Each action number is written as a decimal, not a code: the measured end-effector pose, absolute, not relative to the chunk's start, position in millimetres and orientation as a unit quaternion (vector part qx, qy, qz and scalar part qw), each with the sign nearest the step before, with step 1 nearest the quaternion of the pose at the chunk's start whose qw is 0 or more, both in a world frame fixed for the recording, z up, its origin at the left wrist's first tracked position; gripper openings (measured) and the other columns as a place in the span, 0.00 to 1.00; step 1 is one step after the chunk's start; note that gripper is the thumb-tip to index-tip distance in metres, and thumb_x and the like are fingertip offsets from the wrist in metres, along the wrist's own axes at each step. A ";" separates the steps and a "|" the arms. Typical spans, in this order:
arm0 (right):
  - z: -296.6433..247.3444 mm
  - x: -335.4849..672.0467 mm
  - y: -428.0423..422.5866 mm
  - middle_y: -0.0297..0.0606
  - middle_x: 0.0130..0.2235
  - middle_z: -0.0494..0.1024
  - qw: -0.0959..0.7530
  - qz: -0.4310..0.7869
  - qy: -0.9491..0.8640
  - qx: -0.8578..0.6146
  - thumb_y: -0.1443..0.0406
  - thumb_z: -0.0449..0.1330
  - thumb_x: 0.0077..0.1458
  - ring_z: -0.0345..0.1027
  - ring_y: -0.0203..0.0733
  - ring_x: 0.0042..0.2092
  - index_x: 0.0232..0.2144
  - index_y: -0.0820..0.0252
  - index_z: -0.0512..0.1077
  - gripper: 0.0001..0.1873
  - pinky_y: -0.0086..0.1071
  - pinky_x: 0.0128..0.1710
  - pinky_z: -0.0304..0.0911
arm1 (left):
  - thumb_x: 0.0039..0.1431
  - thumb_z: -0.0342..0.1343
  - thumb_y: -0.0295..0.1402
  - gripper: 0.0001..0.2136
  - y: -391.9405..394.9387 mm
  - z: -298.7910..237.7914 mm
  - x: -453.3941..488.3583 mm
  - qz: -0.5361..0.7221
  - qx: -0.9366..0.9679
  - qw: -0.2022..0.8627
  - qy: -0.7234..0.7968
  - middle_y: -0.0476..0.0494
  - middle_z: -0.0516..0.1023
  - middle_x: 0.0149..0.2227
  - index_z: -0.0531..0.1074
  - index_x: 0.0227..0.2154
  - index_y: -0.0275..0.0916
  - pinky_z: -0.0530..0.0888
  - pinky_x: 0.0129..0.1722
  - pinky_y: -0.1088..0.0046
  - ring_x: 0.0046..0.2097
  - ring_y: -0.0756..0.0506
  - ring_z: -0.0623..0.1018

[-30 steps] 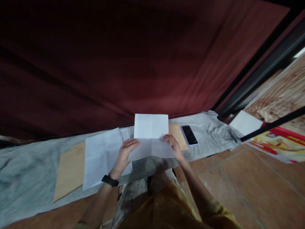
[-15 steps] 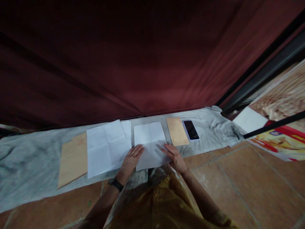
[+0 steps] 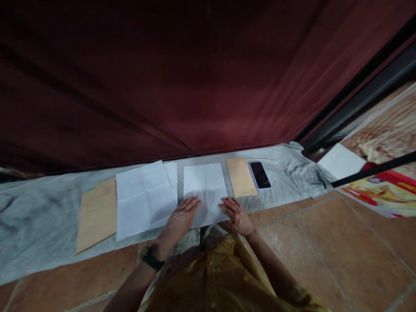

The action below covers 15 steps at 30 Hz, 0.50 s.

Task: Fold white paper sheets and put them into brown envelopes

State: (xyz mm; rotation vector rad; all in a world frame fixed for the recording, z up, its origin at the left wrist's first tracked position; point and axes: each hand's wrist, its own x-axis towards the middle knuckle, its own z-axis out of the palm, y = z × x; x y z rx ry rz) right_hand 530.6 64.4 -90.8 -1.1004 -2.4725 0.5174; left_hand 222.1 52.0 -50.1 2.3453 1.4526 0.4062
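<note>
A creased white sheet of paper (image 3: 208,182) lies on the grey cloth directly before me, a crease line running away from me near its middle. My left hand (image 3: 183,213) rests flat on the sheet's near left part, fingers stretched out and close together. At the near right edge, my right hand (image 3: 237,214) lies with its fingers spread, fingertips on the paper. Neither hand grips anything. Just right of the sheet is a tan envelope (image 3: 241,177). To the left, a larger creased white sheet (image 3: 141,203) partly covers another white paper (image 3: 172,173).
Further left lie tan envelopes (image 3: 97,216). A phone (image 3: 260,175) rests right of the single envelope. The grey cloth (image 3: 39,221) runs along a dark red curtain (image 3: 208,95). A black metal frame (image 3: 357,95) and a printed box (image 3: 383,193) stand at right.
Both hands have shifted slightly on the central sheet, the left one a little further inward. The sheet's visible crease now runs lengthwise away from me, where a crosswise line showed before.
</note>
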 end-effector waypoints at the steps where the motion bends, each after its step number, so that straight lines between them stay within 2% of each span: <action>1: -91.2 530.3 63.6 0.45 0.69 0.61 0.192 0.185 -0.880 -0.392 0.60 0.56 0.62 0.52 0.53 0.70 0.66 0.54 0.64 0.31 0.54 0.69 0.48 | 0.67 0.45 0.26 0.24 49.6 -49.8 238.2 0.149 0.839 0.160 0.498 0.41 0.65 0.68 0.65 0.64 0.42 0.60 0.70 0.57 0.70 0.44 0.62; 4: -92.2 530.3 62.6 0.46 0.69 0.61 0.189 0.184 -0.882 -0.391 0.57 0.54 0.64 0.52 0.54 0.70 0.66 0.56 0.63 0.30 0.55 0.69 0.48 | 0.70 0.46 0.36 0.24 43.8 -59.4 285.2 0.136 0.869 0.136 0.455 0.40 0.62 0.70 0.60 0.67 0.41 0.58 0.70 0.55 0.71 0.42 0.60; 9: -92.2 532.5 62.2 0.47 0.71 0.58 0.176 0.175 -0.888 -0.387 0.59 0.54 0.64 0.51 0.53 0.70 0.68 0.57 0.59 0.32 0.55 0.69 0.48 | 0.71 0.45 0.44 0.28 40.5 -82.5 304.8 0.121 0.874 0.108 0.459 0.36 0.60 0.70 0.55 0.69 0.37 0.56 0.70 0.55 0.71 0.40 0.59; 15: -93.2 535.2 62.6 0.46 0.71 0.58 0.160 0.174 -0.893 -0.384 0.60 0.56 0.63 0.50 0.52 0.71 0.69 0.57 0.57 0.34 0.53 0.70 0.47 | 0.70 0.46 0.46 0.31 39.2 -90.5 275.2 0.112 0.858 0.081 0.494 0.35 0.57 0.71 0.53 0.70 0.37 0.55 0.70 0.55 0.72 0.39 0.57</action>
